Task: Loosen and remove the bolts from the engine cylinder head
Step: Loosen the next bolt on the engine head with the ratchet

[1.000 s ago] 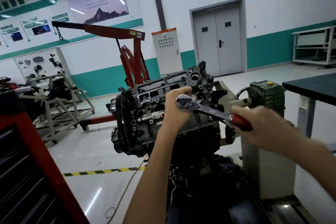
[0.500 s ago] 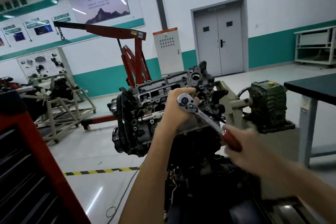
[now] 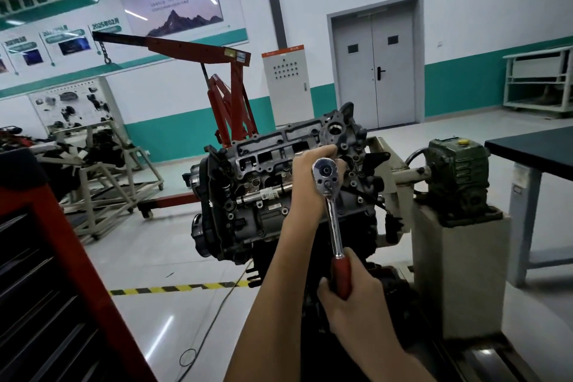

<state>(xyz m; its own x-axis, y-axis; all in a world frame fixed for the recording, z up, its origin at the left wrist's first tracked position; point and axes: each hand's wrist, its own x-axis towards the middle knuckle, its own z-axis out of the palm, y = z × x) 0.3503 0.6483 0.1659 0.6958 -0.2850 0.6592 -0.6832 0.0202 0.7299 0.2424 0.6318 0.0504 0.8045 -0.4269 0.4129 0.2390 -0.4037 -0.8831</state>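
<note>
While the left hand [image 3: 308, 184] clasps the ratchet [image 3: 334, 223] (at its head), the right hand [image 3: 352, 307] grips its red handle.

Auto workshop: engine hoist [image 3: 198, 49], engine stands [image 3: 102, 164].

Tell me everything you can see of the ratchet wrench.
The ratchet wrench is shiny chromed metal, with a round head, a small lever just below its hub, a slim straight shaft and a red grip. It stands nearly upright, its round end up against the cylinder head and its grip pointing down toward the person. The right hand grips the red handle. The left hand curls around behind the round end, steadying it. Any socket or bolt beneath is hidden.
</note>
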